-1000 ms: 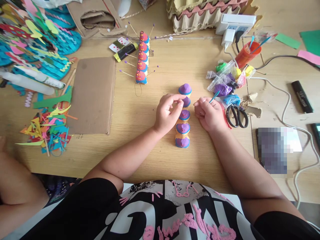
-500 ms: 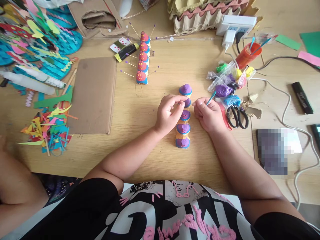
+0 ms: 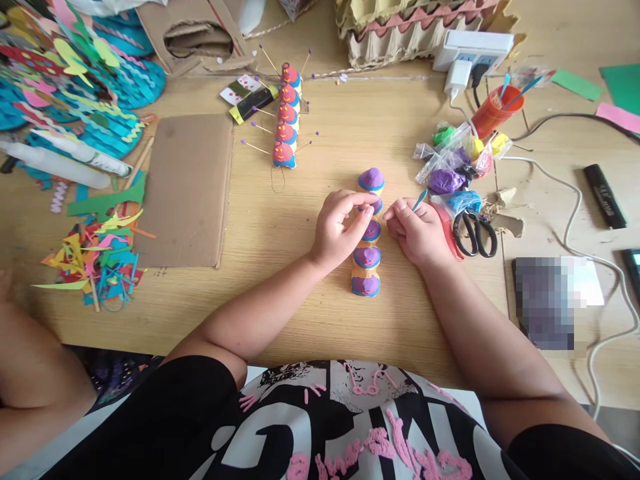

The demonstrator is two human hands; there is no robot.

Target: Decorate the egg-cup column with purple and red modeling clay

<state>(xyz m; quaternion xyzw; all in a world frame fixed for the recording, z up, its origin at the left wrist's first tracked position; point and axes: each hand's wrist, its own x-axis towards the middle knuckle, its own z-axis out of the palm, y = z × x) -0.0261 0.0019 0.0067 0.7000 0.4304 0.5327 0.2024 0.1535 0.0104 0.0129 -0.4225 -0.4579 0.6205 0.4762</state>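
Observation:
A row of purple and blue bumps on an egg-carton strip (image 3: 367, 258) lies on the table in front of me. My left hand (image 3: 341, 223) is over its left side, thumb and index finger brought close together near the second bump; anything between them is too small to name. Just right of the strip, my right hand (image 3: 414, 228) is closed around a small blue tool (image 3: 421, 199), whose end sticks up past the thumb. Smiling faces mark some of the lower bumps. Farther back stands a similar red and blue strip (image 3: 287, 123) with purple-tipped sticks.
Cardboard (image 3: 185, 190) and paper scraps (image 3: 107, 257) lie to the left. Bagged clay (image 3: 447, 180), black scissors (image 3: 474, 235) and a red cup (image 3: 497, 112) are at the right. Egg trays (image 3: 400, 40) and a power strip (image 3: 473, 50) stand behind. Another person's arm (image 3: 35, 373) is at lower left.
My left hand has shifted very slightly right over the strip. The blue tool in my right hand has dipped and tilted a little, and that hand has moved slightly left.

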